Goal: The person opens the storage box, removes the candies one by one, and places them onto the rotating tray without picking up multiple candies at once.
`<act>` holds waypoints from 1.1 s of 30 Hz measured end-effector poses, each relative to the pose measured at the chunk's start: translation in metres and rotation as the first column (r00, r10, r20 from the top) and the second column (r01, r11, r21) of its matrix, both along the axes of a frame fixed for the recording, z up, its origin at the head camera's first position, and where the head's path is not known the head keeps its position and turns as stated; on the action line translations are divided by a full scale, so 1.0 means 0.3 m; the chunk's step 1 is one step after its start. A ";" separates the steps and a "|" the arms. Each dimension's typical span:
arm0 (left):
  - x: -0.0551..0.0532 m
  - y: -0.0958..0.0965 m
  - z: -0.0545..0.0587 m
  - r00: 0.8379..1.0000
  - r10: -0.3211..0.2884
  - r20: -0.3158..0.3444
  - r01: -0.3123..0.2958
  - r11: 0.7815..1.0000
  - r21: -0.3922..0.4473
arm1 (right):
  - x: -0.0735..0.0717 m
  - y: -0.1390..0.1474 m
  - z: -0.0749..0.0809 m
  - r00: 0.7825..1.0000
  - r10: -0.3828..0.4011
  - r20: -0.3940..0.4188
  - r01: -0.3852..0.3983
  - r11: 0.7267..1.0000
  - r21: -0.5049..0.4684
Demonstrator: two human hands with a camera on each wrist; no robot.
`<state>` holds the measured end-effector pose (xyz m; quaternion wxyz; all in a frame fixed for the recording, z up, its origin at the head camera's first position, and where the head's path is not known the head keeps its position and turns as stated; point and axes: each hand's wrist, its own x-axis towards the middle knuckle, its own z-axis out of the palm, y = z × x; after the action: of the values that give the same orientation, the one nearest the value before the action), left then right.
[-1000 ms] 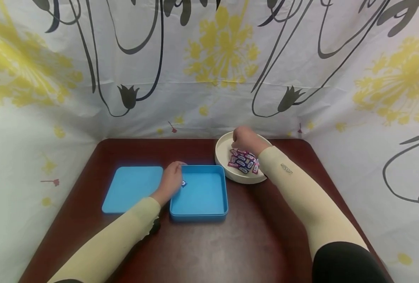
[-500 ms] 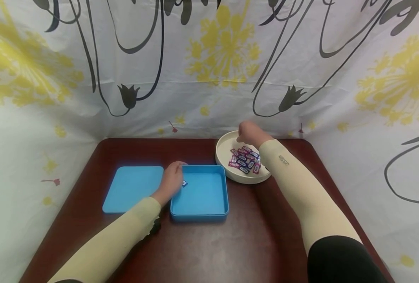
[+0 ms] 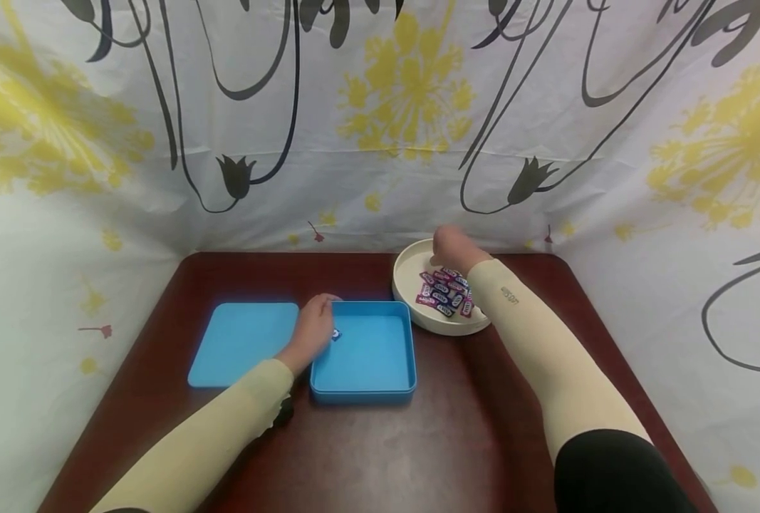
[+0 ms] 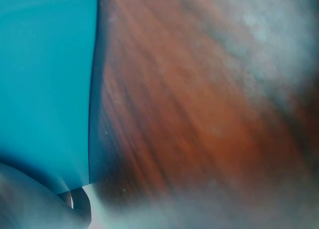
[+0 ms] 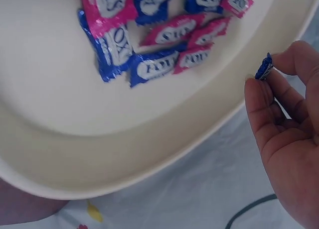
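My right hand (image 3: 454, 249) is over the far side of a round cream tray (image 3: 405, 276). In the right wrist view its thumb and fingertips pinch a small blue-wrapped candy (image 5: 264, 67) above the tray's rim. Pink and blue wrapped candies (image 3: 444, 291) lie in a loose heap in the tray. My left hand (image 3: 313, 328) grips the left wall of a square blue box (image 3: 363, 356); most of its fingertips are hidden. One blue-and-white candy (image 3: 336, 334) lies inside that box, near the left wall. The left wrist view shows the box's side (image 4: 45, 84) and a bit of the hand.
A flat light-blue lid (image 3: 241, 342) lies left of the box, partly behind the left forearm. The dark red-brown table (image 3: 444, 427) is bounded by a flower-printed white curtain (image 3: 328, 192) at the back and sides. The tray stands close behind the box's right corner.
My right hand has shifted slightly back and right from the heap, uncovering more candies, then dipped a little. My left hand and the box hold their place.
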<state>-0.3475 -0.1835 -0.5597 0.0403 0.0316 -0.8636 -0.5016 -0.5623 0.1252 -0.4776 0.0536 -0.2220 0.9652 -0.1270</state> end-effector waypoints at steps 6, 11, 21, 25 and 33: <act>0.000 -0.001 -0.002 1.000 -0.009 0.008 0.009 1.000 0.010 | -0.003 -0.021 -0.041 0.998 -0.017 0.052 0.011 0.994 0.106; 0.003 0.003 0.005 1.000 -0.002 0.014 0.002 1.000 0.007 | -0.020 -0.037 -0.063 0.971 -0.150 0.185 0.116 0.976 0.185; 0.000 0.000 0.007 1.000 -0.001 0.005 0.001 1.000 -0.004 | -0.038 -0.044 -0.080 0.960 -0.181 0.215 0.139 0.971 0.195; 0.001 0.000 0.009 1.000 0.000 0.007 0.000 1.000 -0.003 | -0.035 -0.040 -0.083 0.971 -0.146 0.191 0.109 0.975 0.195; 0.003 -0.004 0.007 1.000 -0.003 0.008 0.003 1.000 -0.001 | 0.026 -0.036 -0.060 0.994 -0.032 0.103 0.013 0.983 0.185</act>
<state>-0.3467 -0.1845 -0.5576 0.0362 0.0323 -0.8639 -0.5013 -0.5545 0.1144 -0.4957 0.1234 -0.1982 0.9711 -0.0493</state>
